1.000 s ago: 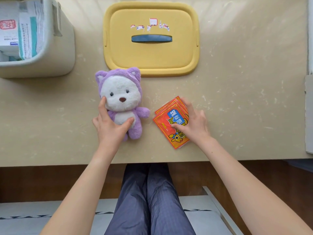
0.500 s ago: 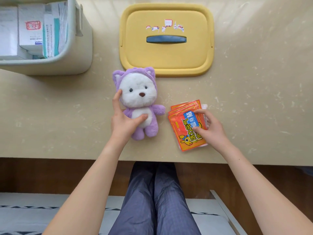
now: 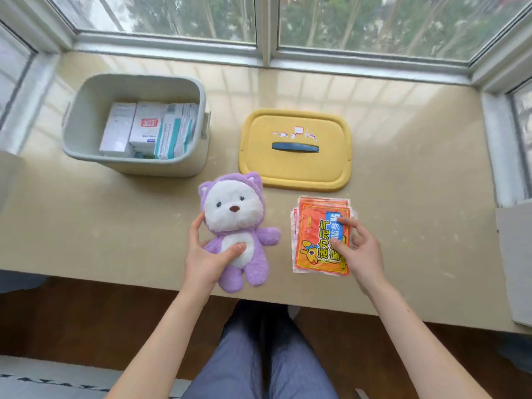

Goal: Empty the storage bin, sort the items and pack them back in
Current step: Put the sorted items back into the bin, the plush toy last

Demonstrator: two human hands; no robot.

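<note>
A: L hand (image 3: 205,254), status?
B: Grasping the plush toy (image 3: 233,208). Thumb was pressed into the white belly, fingers (image 3: 197,226) wrapped up its side to the edge of the purple hood. Toy lay face-up on the sill (image 3: 417,174), feet twd the near edge.
A: R hand (image 3: 361,254)?
B: Fingers were bent, thumb + forefinger tips down on top of the heat-pad packets (image 3: 315,217). Pinching or just pressing, couldn't tell. Other fingers were curled by the stack's rt edge.
A: Packets where?
B: Flat stack, orange w/ a blue patch, slightly fanned. It lay just rt of the toy, not touching it.
A: Further out?
B: Yellow lid (image 3: 293,171) lay flat beyond both, dark blue handle up. Its near edge was close to the toy's ear and to the stack's far end. Storage bin (image 3: 138,165), pale grey-green, stood upright left of the lid, apart from it, behind + left of the toy.
A: Bin contents?
B: Several white boxes (image 3: 146,131) on edge, packed twd its rt side. One had a red mark, another teal trim.
A: Anything else?
B: Window (image 3: 359,24) ran along the sill's far side. The person's blue-grey trousers (image 3: 259,364) showed below the near edge.
</note>
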